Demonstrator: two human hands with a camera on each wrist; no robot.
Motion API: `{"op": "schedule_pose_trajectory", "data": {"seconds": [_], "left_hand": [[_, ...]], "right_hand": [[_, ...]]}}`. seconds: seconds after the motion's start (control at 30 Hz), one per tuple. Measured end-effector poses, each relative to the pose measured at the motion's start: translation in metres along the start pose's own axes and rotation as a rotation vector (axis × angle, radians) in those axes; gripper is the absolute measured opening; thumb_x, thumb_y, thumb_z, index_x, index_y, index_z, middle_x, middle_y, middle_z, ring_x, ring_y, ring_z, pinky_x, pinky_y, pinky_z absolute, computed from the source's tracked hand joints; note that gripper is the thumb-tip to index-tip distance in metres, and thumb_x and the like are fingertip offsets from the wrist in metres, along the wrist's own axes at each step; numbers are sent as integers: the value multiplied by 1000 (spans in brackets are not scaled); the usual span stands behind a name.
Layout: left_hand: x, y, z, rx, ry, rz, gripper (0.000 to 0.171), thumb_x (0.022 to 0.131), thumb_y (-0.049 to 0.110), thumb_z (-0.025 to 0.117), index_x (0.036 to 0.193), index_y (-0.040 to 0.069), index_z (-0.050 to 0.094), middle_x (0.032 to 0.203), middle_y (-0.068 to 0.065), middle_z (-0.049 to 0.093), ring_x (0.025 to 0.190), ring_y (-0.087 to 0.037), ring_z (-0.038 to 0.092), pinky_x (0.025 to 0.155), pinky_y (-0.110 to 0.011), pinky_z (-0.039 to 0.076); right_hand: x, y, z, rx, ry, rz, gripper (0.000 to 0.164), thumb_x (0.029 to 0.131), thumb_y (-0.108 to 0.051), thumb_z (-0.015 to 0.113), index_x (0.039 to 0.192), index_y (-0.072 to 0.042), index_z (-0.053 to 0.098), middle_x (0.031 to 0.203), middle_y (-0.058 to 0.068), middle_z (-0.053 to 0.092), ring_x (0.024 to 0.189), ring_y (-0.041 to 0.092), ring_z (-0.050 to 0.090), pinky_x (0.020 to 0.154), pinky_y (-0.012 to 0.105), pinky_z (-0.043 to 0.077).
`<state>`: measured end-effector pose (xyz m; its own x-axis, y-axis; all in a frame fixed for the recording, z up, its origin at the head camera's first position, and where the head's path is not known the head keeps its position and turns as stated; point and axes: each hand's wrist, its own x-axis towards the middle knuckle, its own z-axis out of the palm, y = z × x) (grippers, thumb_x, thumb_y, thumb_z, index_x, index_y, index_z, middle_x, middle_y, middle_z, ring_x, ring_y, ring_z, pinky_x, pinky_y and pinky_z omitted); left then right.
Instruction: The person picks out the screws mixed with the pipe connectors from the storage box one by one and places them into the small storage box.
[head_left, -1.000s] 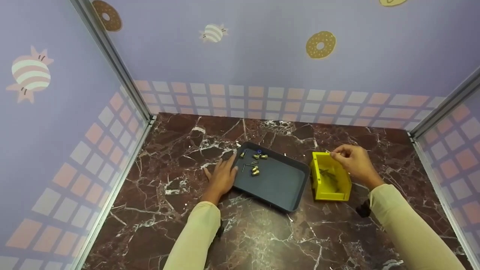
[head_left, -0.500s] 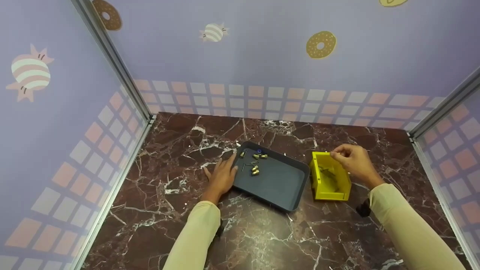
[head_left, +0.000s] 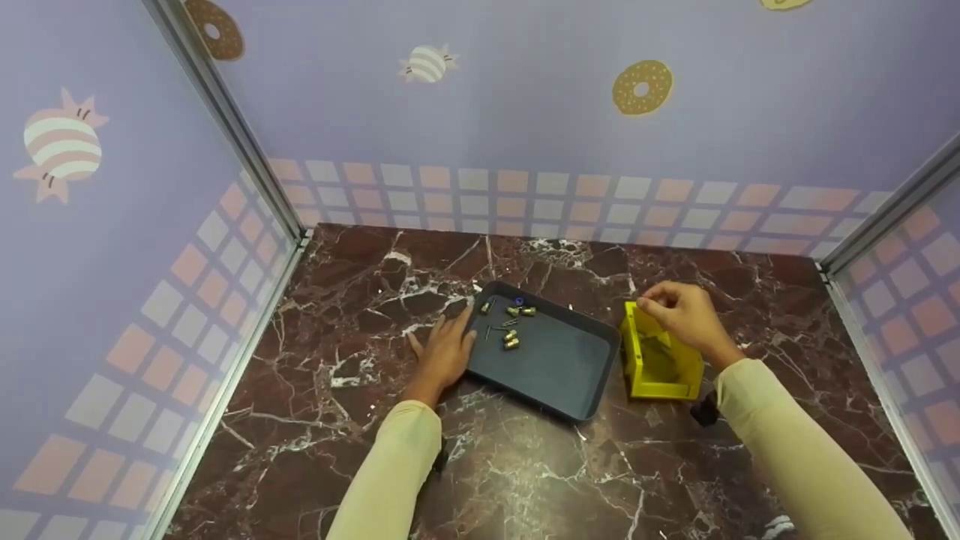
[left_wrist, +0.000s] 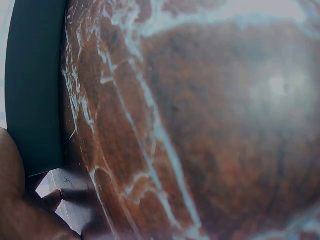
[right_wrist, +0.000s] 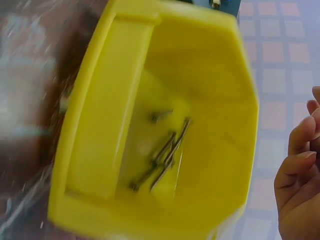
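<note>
My left hand (head_left: 444,352) rests with spread fingers against the left side of a dark grey tray (head_left: 559,375). Brass cylindrical fittings (head_left: 511,344), a few thin screws (head_left: 489,332) and a small blue ring (head_left: 519,301) lie in the tray's left part. Over the back of a yellow bin (head_left: 664,391), my right hand (head_left: 686,315) has thumb and forefinger together, pinching what seems a small screw, too small to see clearly. Several screws (right_wrist: 170,150) lie on the bin's floor in the right wrist view. There, curled fingers (right_wrist: 300,165) show at the right edge.
The bin stands just right of the tray on a dark red marbled tabletop (head_left: 345,450). Patterned panels (head_left: 525,112) enclose the back and both sides. A metal post (head_left: 225,112) rises at the back left corner.
My right hand has shifted slightly left and away from me, over the bin's back edge. The left hand, tray and bin have stayed in place.
</note>
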<state>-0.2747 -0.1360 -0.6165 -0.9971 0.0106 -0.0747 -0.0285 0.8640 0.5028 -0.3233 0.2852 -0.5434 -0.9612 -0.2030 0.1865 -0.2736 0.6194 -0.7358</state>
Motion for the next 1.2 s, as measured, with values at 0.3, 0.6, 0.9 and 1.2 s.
{"op": "schedule_pose_trajectory", "data": {"seconds": [0.3,0.6,0.9,1.2], "left_hand": [[0,-1,-1,-16,5,12,56,109,44,42,162,42,23,157,3,49,157,-28,26,115,-81,-4],[-2,-2,0,-31,2,12,56,109,45,42,162,43,23,157,3,48,157,-28,24,116,-79,-6],[-1,-1,0,-34,5,15,56,109,44,42,162,42,24,158,1,48,157,-28,25,116,-80,-5],[-1,0,-1,-19,5,13,55,109,45,42,162,42,25,157,2,49,157,-28,26,115,-80,-4]], "right_hand": [[20,-28,33,100,-24,-1,19,93,-34,76,94,-16,77,68,6,65,53,23,60,47,27,49],[34,-49,73,182,-67,-27,18,93,-32,77,96,-14,78,69,10,65,51,16,58,47,27,50],[46,-58,103,193,-101,-64,8,93,-24,78,93,-16,78,65,4,63,50,16,58,47,27,47],[52,-64,129,206,-170,-65,9,93,-25,77,93,-16,77,67,3,65,51,14,58,49,27,49]]}}
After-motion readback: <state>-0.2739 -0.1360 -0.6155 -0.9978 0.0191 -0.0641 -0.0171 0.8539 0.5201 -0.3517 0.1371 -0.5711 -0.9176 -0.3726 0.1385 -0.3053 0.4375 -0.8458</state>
